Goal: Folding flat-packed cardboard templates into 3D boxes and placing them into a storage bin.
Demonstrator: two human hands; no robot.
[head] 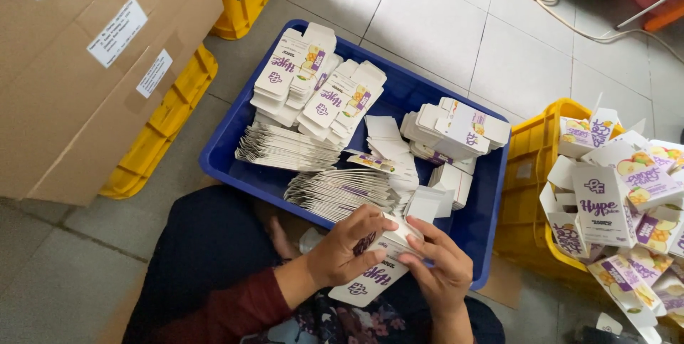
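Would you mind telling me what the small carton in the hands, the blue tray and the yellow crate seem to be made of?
The carton, held by the left hand and right hand, looks like thin printed paperboard: white, creased flaps, lightly glossy. The blue tray seems moulded plastic, with a smooth rounded rim and uniform colour. The yellow crate also looks plastic, with ribbed, slotted walls.

Dark red long sleeve on the left arm, pushed back above the wrist. Left hand (340, 253) and right hand (443, 267) bare, without gloves. Dark navy garment over the lap, floral-patterned cloth below.
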